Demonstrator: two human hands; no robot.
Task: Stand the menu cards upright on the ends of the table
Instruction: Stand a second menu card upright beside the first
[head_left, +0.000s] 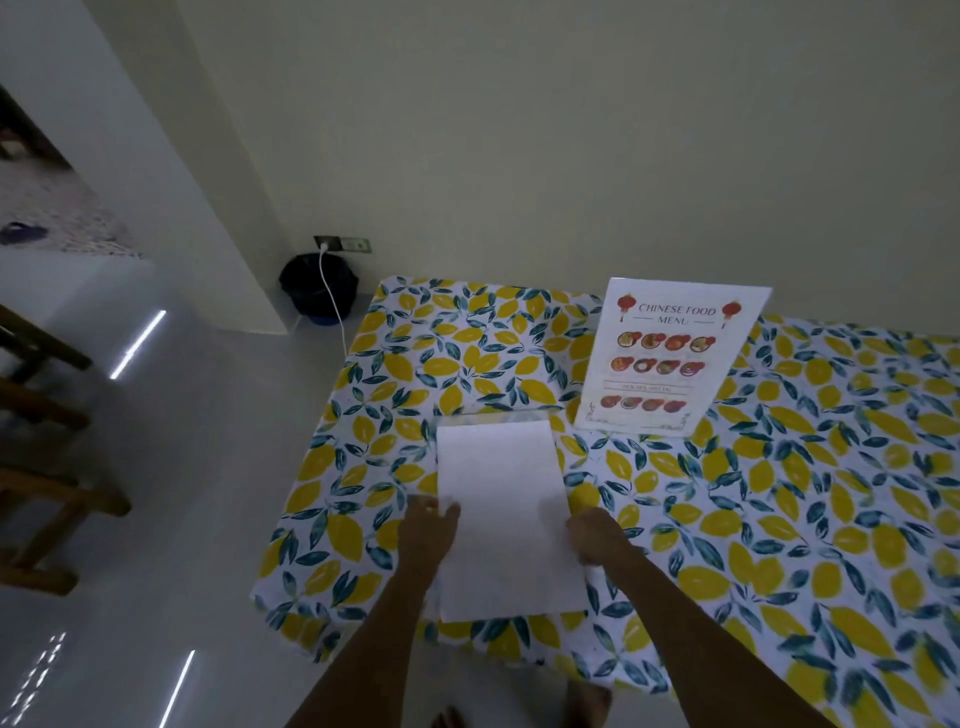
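Note:
A printed menu card (670, 358) headed "Chinese Food Menu" stands upright near the table's far side, its front facing me. A second card (501, 499) shows only its blank white back and is held between both hands above the left end of the table (779, 493), which wears a lemon-print cloth. My left hand (428, 525) grips the card's left edge and my right hand (595, 535) grips its right edge. A clear stand edge shows faintly at the held card's top; whether its base touches the cloth is unclear.
A black bin (318, 287) stands on the floor by the wall, with a white cable (332, 296) running from a wall socket (343, 243) down behind the table. Wooden chairs (41, 457) stand at the left. My bare feet show below the table's near edge.

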